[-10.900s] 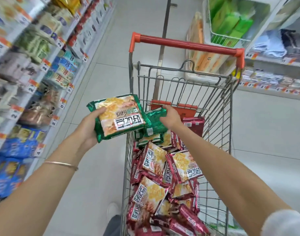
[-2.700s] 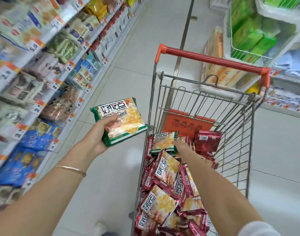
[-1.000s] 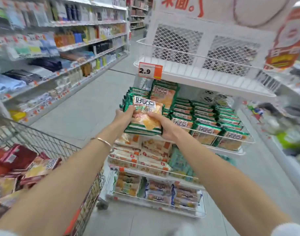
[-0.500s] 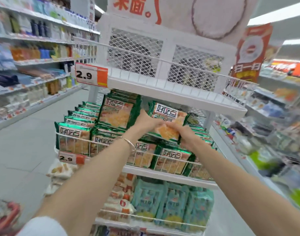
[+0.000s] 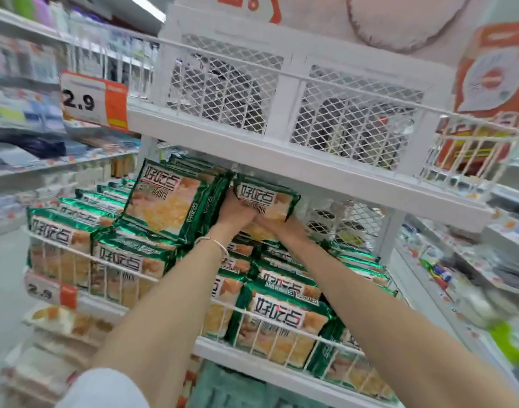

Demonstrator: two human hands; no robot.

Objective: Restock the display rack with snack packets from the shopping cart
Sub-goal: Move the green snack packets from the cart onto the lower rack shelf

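Left grip [image 5: 236,212], right grip [image 5: 278,228], side-by-side, curled.

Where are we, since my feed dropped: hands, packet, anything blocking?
Left hand and right hand both grip the green packet. Packet over stocked packets, middle tier, not released. Upper shelf close above; nothing blocking.

A supermarket: white display rack [image 5: 281,160] stacked with identical snack packets [image 5: 278,316], orange 2.9 price tag [image 5: 93,100], stocked aisle shelves [image 5: 46,166]

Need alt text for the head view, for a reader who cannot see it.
The left hand and right hand together grip a green snack packet at the middle tier of a white wire display rack, above stacks of matching packets. A 2.9 price tag hangs at the upper shelf's left corner.
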